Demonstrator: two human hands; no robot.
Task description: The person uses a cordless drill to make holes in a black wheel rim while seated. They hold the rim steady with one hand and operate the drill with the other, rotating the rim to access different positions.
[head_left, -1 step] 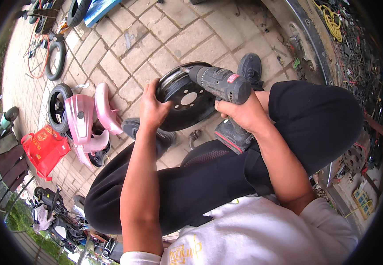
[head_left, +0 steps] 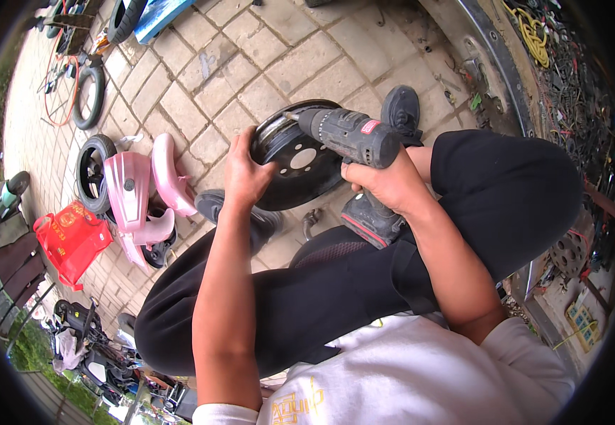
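Observation:
My left hand (head_left: 245, 170) grips the near left edge of a black metal wheel rim (head_left: 290, 190), its thumb over the edge. The rim is tilted between my feet and has a centre hole ringed by smaller holes. My right hand (head_left: 392, 185) is wrapped round the handle of a dark cordless drill (head_left: 353, 134), whose battery base (head_left: 373, 221) hangs over my lap. The drill lies across the right part of the rim and hides some of it. Its tip points left, at the worn, shiny far-left band of the rim; whether it touches cannot be made out.
Pink body panels (head_left: 127, 188) and a small tyre (head_left: 95, 173) lie left on the brick paving (head_left: 279, 53), near a red bag (head_left: 74, 241). A metal ledge (head_left: 495, 60) and tangled cables (head_left: 577, 127) run along the right. My shoe (head_left: 401, 112) stands beyond the drill.
The drill and my right hand have shifted slightly to the left, bringing the drill's tip a little further along the rim. My left hand and the rim have stayed put.

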